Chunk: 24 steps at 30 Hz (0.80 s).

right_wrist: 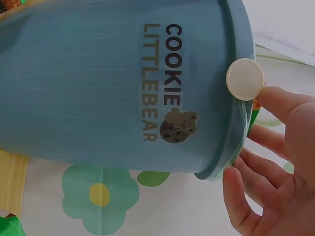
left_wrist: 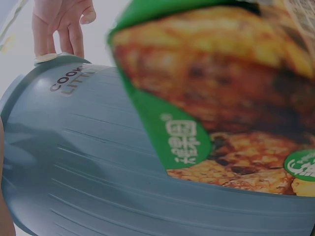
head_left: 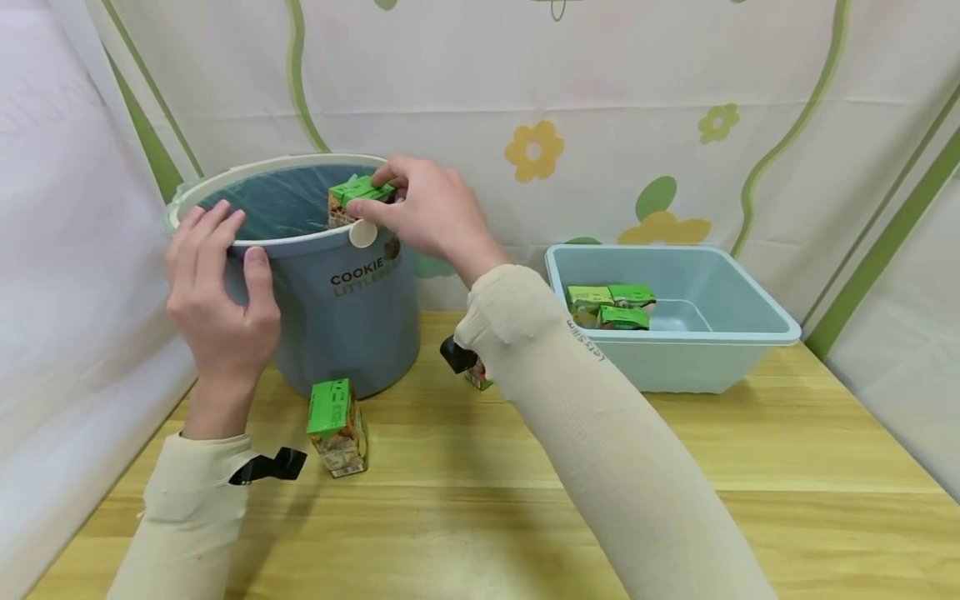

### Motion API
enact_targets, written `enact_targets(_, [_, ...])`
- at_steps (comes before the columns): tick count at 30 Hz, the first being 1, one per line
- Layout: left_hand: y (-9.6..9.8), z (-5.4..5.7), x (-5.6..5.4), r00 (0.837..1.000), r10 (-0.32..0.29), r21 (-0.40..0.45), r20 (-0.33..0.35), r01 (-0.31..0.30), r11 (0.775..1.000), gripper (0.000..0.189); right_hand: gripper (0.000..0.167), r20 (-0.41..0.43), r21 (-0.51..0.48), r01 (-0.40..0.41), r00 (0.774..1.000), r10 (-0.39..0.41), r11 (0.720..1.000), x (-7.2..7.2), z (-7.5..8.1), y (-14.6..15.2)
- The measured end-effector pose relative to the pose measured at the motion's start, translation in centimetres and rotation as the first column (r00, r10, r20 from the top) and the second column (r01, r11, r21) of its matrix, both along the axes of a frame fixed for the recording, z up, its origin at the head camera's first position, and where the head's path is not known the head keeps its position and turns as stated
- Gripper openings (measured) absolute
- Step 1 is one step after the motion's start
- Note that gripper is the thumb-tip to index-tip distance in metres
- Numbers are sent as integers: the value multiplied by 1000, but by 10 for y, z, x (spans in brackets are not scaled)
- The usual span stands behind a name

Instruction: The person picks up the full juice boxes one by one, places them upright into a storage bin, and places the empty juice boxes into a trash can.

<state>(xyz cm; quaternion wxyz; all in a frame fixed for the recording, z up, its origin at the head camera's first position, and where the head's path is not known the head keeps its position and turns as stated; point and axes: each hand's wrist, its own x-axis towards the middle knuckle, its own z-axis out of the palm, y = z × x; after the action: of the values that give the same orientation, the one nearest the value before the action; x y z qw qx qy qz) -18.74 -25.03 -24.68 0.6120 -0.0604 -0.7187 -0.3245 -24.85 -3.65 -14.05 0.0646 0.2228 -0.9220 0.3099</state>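
Observation:
In the head view my right hand (head_left: 427,204) pinches a small green-topped carton (head_left: 347,215) between thumb and fingers, at the mouth of a blue trash bin (head_left: 345,325). The carton's lower part is hidden behind the bin's pale rim. My left hand (head_left: 221,296) rests at the rim's left front, fingers extended over it and thumb against the outer wall. Another green-topped carton (head_left: 337,425) stands on the table before the bin; its printed side fills much of the left wrist view. Seen from the right wrist, my right hand (right_wrist: 275,172) is beside the rim's round cream button (right_wrist: 245,79).
A light blue tub (head_left: 675,362) at the right holds several green-topped cartons (head_left: 624,318). One more carton (head_left: 477,377) is mostly hidden behind my right sleeve. A clear liner (head_left: 277,196) lines the bin. A patterned curtain (head_left: 585,75) hangs behind the wooden table (head_left: 465,517).

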Motion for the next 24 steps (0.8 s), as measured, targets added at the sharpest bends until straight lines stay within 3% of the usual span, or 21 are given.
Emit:
enact_targets(18, [3, 2, 3, 1000, -4, -5, -6, 4, 1000, 49, 44, -13, 86, 0, 1000, 1, 996, 1, 3, 3])
enact_targets(21, [4, 3, 3, 1000, -4, -4, -7, 4, 1000, 48, 44, -7, 64, -1, 1000, 2, 998, 0, 1, 4])
enact_targets(24, [4, 3, 1, 1000, -2, -6, -4, 2, 1000, 48, 42, 15, -18, -6, 1000, 6, 1000, -2, -3, 7])
